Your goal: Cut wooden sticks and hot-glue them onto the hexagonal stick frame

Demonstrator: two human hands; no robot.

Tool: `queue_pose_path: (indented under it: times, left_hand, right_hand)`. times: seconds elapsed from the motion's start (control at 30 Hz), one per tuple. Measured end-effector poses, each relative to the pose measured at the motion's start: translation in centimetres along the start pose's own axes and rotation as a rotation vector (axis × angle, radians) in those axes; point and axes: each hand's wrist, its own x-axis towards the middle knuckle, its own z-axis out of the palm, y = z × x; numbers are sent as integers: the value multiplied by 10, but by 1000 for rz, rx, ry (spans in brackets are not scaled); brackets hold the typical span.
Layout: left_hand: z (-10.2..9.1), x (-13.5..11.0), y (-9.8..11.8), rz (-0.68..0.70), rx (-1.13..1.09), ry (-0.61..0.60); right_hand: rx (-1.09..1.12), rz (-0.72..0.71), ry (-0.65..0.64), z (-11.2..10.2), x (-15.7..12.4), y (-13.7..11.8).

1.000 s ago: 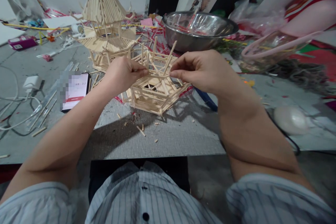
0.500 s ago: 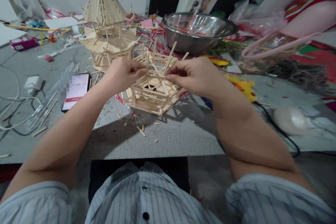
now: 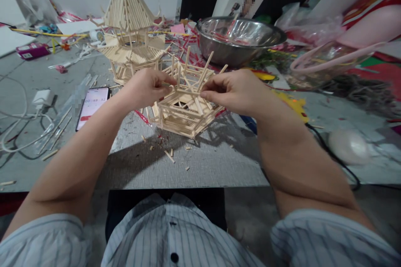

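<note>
A low, many-sided frame of thin wooden sticks (image 3: 178, 127) stands on the table before me, with several uprights and slanted sticks rising from it. Over its upper part, a short wooden stick (image 3: 188, 91) lies level between my hands. My left hand (image 3: 153, 86) is closed in a pinch at the stick's left end. At the right end, my right hand (image 3: 233, 89) pinches with thumb and forefinger, its other fingers curled. Behind my left hand rises a taller stick pavilion (image 3: 127, 12) with a pointed roof.
A steel bowl (image 3: 219, 48) stands behind the frame. To the left lie a phone (image 3: 94, 102), a white charger (image 3: 44, 98) and cables. A yellow glue gun (image 3: 291, 104), its black cord and a clear pink-rimmed container (image 3: 328, 60) are on the right. Stick scraps (image 3: 169, 156) litter the front.
The whole view has shifted slightly, carrying the things a little to the right. Both hands keep their pinch at the frame, with hardly any movement.
</note>
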Motion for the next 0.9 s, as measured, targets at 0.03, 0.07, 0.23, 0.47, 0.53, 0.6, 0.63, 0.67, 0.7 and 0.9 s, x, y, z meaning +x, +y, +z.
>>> queue_pose_path:
  times: [0.03, 0.07, 0.23, 0.47, 0.53, 0.6, 0.63, 0.67, 0.7, 0.9]
  left_hand:
    - [0, 0, 0, 11, 11, -5]
    - [0, 0, 0, 22, 20, -8]
    - [1, 1, -3, 44, 56, -26]
    - [-15, -2, -2, 124, 126, 143]
    - [-22, -9, 10, 157, 151, 234]
    - [-24, -18, 28, 190, 168, 300]
    - [-23, -22, 37, 196, 186, 285]
    - [-20, -25, 44, 207, 188, 258]
    - [-16, -28, 50, 228, 186, 218]
    - [6, -30, 56, 193, 255, 61]
  right_hand:
    - [-2, -7, 2, 0, 0, 0]
    - [-6, -13, 1, 0, 0, 0]
    - [-12, -21, -2, 0, 0, -1]
    - [40, 0, 8, -6, -2, 2]
    - [74, -9, 15, -9, -4, 4]
    - [118, -32, 9, -12, -7, 3]
    - [131, -47, -2, -14, -10, 1]
    - [135, -62, -15, -15, -12, -2]
    - [131, -77, -25, -16, -15, -6]
    - [111, -124, 2, -16, -23, -24]
